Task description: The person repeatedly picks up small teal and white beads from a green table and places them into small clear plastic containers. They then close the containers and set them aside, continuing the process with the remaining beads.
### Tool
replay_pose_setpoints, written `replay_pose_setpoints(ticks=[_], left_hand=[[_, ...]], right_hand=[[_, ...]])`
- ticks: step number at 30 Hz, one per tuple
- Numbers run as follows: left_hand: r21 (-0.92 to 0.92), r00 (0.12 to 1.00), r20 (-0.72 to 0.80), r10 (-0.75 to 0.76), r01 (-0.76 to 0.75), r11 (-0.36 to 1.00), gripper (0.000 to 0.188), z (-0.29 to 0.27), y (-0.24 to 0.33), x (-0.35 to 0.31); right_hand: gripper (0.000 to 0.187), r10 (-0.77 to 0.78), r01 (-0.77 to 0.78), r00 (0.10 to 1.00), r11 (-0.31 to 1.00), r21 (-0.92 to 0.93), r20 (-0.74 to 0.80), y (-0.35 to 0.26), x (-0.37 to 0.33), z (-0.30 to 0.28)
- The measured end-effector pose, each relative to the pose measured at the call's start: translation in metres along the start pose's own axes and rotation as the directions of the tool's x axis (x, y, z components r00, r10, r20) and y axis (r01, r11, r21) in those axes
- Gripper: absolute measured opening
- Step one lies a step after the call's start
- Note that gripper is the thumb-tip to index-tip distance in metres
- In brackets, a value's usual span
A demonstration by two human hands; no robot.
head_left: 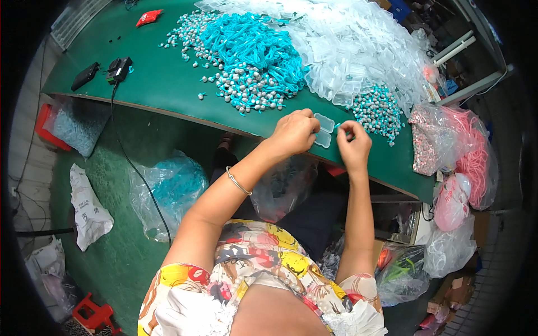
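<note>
A small clear plastic case (323, 138) lies at the table's front edge, between my two hands. My left hand (292, 133), with a bangle on its wrist, has its fingers curled closed at the case's left side; the fingertips are partly hidden. Just right of the case, my right hand (355, 148) pinches a tiny teal piece (337, 127) between thumb and forefinger. Close by on the right is a heap of small grey beads with teal ends (378, 111). A pile of clear plastic cases (358, 50) spreads behind the hands.
Teal cords (252, 45) are heaped left of the cases, with more grey-and-teal beads (246, 89) before them. A black device (119, 69) with a cable sits on the green table (162, 92). Bags of pink cord (473, 151) crowd the right edge. Plastic bags (168, 193) lie below.
</note>
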State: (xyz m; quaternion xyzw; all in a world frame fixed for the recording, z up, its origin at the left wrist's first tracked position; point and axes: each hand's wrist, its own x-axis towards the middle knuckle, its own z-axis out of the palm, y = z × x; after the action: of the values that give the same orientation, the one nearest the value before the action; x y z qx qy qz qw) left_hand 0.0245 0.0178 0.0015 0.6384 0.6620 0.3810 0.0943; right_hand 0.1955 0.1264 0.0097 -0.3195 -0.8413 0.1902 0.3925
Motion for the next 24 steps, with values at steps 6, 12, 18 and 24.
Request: replay_pose_setpoints(ticks=[6,12,18,24], left_hand=[[0.023,0.998,0.046,-0.033,0.032,0.999,0.014,-0.008,0.002,-0.001],[0.006,0.999,0.033,-0.01,0.01,1.0,0.019,-0.007,0.0,-0.007],[0.053,0.998,0.028,0.062,-0.063,0.997,0.031,-0.013,0.001,-0.017],[0.129,0.995,-0.036,0.092,-0.087,0.988,0.03,-0.014,-0.002,-0.024]], right_hand=[[0.017,-0.031,0.027,0.99,0.999,0.026,0.135,-0.031,-0.03,0.006],[0.013,-0.032,0.041,0.956,0.999,-0.024,0.292,-0.026,-0.022,0.001],[0.014,-0.055,0.033,0.94,0.997,0.069,0.338,-0.03,-0.014,-0.003],[0.016,-0.052,-0.032,0.92,0.978,0.207,0.389,-0.022,-0.008,0.009]])
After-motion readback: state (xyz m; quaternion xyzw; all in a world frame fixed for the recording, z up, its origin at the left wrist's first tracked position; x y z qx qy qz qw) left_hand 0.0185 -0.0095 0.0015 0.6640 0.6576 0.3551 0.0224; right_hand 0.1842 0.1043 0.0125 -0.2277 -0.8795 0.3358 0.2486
